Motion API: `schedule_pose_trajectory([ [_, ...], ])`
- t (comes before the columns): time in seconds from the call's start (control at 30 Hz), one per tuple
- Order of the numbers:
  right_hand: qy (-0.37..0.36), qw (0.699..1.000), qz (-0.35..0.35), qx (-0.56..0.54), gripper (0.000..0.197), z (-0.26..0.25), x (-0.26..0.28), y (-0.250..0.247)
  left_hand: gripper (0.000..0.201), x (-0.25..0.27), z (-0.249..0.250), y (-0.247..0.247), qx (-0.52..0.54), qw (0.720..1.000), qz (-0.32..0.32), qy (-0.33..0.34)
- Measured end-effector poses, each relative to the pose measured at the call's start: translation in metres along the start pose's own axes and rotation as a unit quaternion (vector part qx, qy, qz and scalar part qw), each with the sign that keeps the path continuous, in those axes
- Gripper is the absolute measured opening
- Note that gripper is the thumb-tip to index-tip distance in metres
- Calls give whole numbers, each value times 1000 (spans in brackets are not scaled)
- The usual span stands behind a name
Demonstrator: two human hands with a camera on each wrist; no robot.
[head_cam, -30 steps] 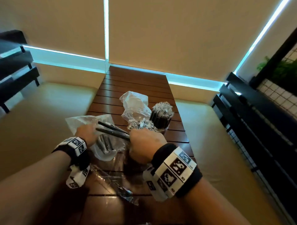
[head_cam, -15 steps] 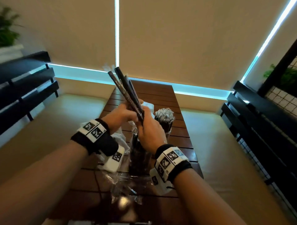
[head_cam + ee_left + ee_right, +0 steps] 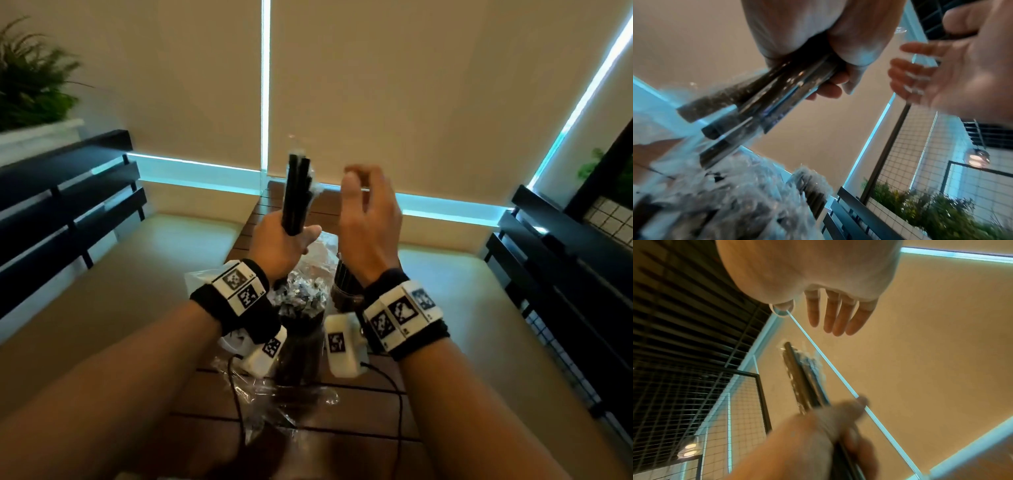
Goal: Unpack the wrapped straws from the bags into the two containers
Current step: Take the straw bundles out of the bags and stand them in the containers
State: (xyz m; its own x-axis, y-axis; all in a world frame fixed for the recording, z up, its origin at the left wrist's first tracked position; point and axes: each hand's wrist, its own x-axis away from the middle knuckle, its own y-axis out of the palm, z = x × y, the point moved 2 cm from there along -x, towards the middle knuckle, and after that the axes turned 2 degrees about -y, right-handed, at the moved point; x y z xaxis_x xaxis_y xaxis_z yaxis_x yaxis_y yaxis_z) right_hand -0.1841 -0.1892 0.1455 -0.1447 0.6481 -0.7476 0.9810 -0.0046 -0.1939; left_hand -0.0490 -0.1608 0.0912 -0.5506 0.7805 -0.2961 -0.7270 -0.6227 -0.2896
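right hand (image 3: 368,219) fingertips blurred, near container (image 3: 301,329) partly hidden behind wrists

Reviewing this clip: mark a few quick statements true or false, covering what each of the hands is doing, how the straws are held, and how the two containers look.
1. The left hand grips a bundle of wrapped straws. True.
2. The right hand also holds straws. False: its fingers are spread and it holds nothing.
3. The bundle points roughly upward above the table. True.
4. Both containers on the table are empty. False: the near container and the far container already hold straws.
5. A clear plastic bag lies on the table near the person. True.
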Motion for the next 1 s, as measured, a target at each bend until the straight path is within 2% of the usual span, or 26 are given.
schedule_pose_trajectory([
  [0.07,-46,999,19,5,30,-24,-19,-5,24,5,6,6,-38,999,-21,26],
  [0.13,-84,996,-3,19,35,-42,-33,-5,25,9,15,11,-69,995,-40,61],
  [0.23,-71,991,-89,73,43,-48,-43,2,36,12,29,13,-81,991,-40,95],
  [0.33,-73,977,-156,127,46,-37,-37,11,34,9,40,16,-87,988,-51,116],
  [0.4,-72,980,-154,105,43,-32,-30,11,33,9,42,17,-110,983,-52,134],
  [0.47,-61,985,-157,28,43,-26,-25,6,32,10,41,15,-93,986,-47,133],
  [0.53,-34,989,-143,-21,54,-12,-15,1,18,5,39,9,-9,994,-31,107],
  [0.6,12,989,-146,-8,72,13,3,3,16,-5,34,-3,66,994,-5,87],
  [0.7,81,960,-259,70,100,54,50,16,35,-17,26,-23,69,995,40,68],
  [0.8,118,932,-330,89,124,82,99,25,36,-19,10,-35,65,994,64,61],
  [0.9,171,935,-304,59,141,99,138,30,38,-16,-16,-39,48,996,67,46],
  [1.0,223,937,-261,68,149,109,161,37,41,-10,-39,-33,66,996,61,18],
])
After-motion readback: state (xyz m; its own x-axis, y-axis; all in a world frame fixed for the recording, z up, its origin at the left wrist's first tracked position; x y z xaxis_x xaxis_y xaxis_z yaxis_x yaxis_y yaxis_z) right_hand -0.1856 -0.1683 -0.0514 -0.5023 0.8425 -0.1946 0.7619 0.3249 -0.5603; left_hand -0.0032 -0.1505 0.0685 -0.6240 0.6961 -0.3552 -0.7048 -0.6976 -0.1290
